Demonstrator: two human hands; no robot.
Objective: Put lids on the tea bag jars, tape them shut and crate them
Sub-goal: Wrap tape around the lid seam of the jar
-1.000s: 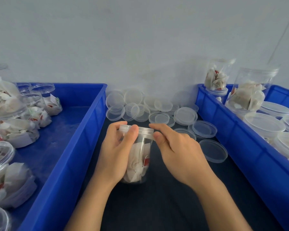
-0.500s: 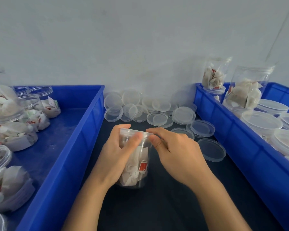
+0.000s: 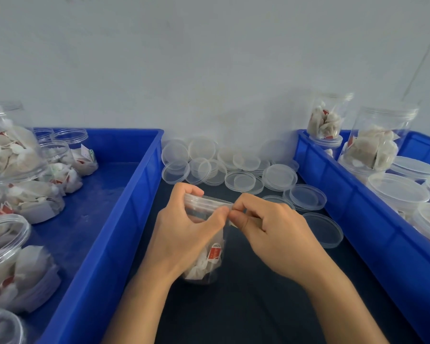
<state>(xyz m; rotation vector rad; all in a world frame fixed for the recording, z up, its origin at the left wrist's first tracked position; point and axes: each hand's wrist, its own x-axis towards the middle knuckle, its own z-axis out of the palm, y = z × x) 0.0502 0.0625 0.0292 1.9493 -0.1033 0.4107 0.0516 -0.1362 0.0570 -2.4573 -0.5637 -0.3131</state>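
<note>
A clear plastic jar [image 3: 210,259] with white tea bags and a red tag stands on the dark table between two blue crates. A clear lid [image 3: 206,201] sits on its mouth. My left hand [image 3: 181,234] grips the jar's upper part, fingers round the lid rim and thumb on the near side. My right hand [image 3: 271,232] pinches something thin and clear at the lid's right edge, thumb and forefinger pressed together beside my left thumb. I cannot tell whether it is tape.
Loose clear lids [image 3: 243,181] lie heaped against the wall behind the jar, more to its right [image 3: 323,229]. The left blue crate [image 3: 124,209] holds open jars of tea bags [image 3: 32,202]. The right blue crate [image 3: 353,214] holds lidded jars [image 3: 377,145].
The jar has come slightly nearer to me. My right hand has slid from the top of the lid to its right edge, where the fingers now pinch beside my left thumb.
</note>
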